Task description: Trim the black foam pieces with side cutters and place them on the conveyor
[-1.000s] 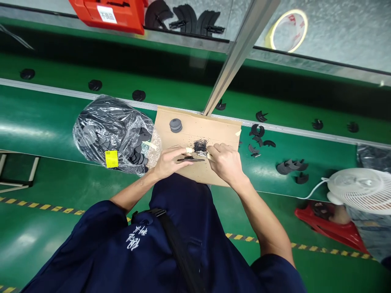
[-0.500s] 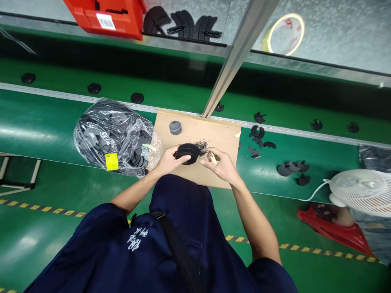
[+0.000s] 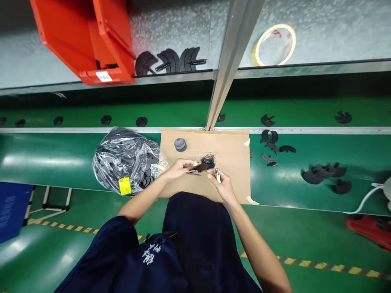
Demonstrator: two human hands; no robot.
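Observation:
My left hand point(image 3: 177, 170) is closed on a thin black plastic part point(image 3: 200, 167), tilted nearly edge-on above the cardboard sheet point(image 3: 226, 144). Just to its right, my right hand point(image 3: 225, 187) grips a small tool with a cream handle point(image 3: 218, 176). The tool's tip lies close to the part; whether they touch I cannot tell. A pile of black shavings point(image 3: 208, 158) covers the cardboard right behind the part. Farther back on the sheet stands a short stack of dark grey round pieces point(image 3: 180, 144).
Left of the cardboard lies a clear plastic bag point(image 3: 119, 158) full of black parts, with a yellow label. Loose black parts point(image 3: 320, 173) lie to the right. A metal post point(image 3: 226, 69) rises behind the sheet. The shelf above holds a red bin point(image 3: 105, 44) and a tape roll point(image 3: 275, 44).
The black part in my left hand has turned from showing its broad face to nearly edge-on. My right hand still grips the tool. The head view has shifted, showing more of the shelf.

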